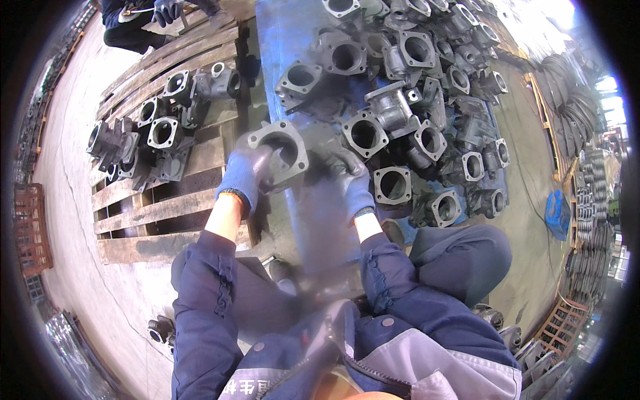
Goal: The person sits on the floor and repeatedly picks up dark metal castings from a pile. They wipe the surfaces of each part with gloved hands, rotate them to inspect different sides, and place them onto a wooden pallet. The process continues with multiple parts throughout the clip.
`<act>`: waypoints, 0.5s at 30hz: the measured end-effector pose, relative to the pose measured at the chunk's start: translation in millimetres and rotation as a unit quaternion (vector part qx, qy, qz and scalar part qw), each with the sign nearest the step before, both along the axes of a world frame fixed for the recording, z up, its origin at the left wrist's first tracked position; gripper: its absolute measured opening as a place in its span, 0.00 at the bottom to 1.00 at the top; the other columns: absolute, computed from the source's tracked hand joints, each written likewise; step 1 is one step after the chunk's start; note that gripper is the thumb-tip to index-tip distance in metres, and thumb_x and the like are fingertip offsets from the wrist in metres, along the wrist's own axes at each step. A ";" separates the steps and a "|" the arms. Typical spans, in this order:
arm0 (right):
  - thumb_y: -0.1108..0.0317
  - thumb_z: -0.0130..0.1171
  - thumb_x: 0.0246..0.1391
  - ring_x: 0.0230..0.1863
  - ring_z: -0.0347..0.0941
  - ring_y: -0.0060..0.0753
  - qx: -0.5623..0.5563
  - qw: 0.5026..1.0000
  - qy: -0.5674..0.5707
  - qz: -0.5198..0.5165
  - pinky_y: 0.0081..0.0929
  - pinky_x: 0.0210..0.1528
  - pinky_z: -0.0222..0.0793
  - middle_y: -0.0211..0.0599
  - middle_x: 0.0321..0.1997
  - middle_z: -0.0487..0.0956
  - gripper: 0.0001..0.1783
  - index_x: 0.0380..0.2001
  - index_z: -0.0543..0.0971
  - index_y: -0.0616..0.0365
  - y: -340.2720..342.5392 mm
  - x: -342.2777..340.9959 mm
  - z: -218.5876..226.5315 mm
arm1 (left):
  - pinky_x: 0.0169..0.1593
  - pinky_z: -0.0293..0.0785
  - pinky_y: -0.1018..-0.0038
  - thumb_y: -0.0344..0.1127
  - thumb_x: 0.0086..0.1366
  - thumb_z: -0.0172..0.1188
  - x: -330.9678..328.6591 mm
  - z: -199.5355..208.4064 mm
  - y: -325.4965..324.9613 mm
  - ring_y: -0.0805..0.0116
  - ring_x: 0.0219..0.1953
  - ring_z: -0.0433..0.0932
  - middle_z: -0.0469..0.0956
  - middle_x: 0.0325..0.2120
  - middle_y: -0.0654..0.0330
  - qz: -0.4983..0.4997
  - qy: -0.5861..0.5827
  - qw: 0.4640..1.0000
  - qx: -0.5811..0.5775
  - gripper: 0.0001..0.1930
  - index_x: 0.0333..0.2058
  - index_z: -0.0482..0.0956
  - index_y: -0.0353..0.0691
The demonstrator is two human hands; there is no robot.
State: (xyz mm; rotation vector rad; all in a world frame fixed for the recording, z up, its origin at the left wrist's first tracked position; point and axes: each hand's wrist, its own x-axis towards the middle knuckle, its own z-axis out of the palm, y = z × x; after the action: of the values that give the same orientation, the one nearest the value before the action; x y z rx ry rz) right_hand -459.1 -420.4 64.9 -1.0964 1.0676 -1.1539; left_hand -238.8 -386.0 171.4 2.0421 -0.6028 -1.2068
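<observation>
My left hand (244,172), in a blue glove with a grey palm, is closed on a grey metal casting (300,152). Its square flange faces up, with a round bore and corner holes. Beside it, my gloved right hand (353,179) has curled fingers, partly smeared by motion; whatever they hold, if anything, is hidden. Just right of that hand, a flanged casting (351,135) lies at the edge of a heap of similar castings (417,50). The heap rests on a blue surface (283,43).
To the left, a wooden pallet (143,215) carries a smaller group of castings (162,133). Another person's gloved hand (167,12) holds a tool at the top left. A blue object (557,215) sits on the floor at right, near stacked metal parts (590,233).
</observation>
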 end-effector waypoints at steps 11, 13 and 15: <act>0.64 0.46 0.66 0.28 0.74 0.21 0.414 0.891 -0.004 0.186 0.21 0.27 0.70 0.34 0.30 0.79 0.12 0.37 0.78 0.55 66.2 -30.4 24.6 | 0.47 0.76 0.64 0.40 0.55 0.62 19.0 -1.3 9.4 0.48 0.45 0.79 0.80 0.41 0.44 -0.259 -0.115 0.952 -0.114 0.23 0.48 0.76 0.34; 0.63 0.46 0.64 0.27 0.74 0.24 0.306 0.851 0.224 0.364 0.23 0.27 0.70 0.34 0.29 0.79 0.11 0.36 0.78 0.54 92.4 -11.8 15.4 | 0.50 0.74 0.66 0.46 0.61 0.59 30.3 -10.1 18.4 0.51 0.47 0.79 0.79 0.44 0.45 -0.347 -0.194 0.897 -0.194 0.25 0.51 0.75 0.34; 0.64 0.47 0.62 0.27 0.74 0.26 -0.012 0.856 0.248 0.452 0.25 0.28 0.70 0.35 0.29 0.79 0.10 0.35 0.78 0.53 123.7 22.1 -2.5 | 0.52 0.72 0.68 0.53 0.66 0.56 35.2 -15.3 21.7 0.53 0.49 0.78 0.79 0.46 0.46 -0.319 -0.161 0.912 -0.202 0.28 0.54 0.74 0.34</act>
State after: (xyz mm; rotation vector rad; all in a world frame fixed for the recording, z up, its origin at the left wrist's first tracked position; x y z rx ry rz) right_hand -436.9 -296.8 62.4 -1.7100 0.7317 -0.1192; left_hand -203.6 -364.3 156.1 1.7333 -1.6331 -0.9606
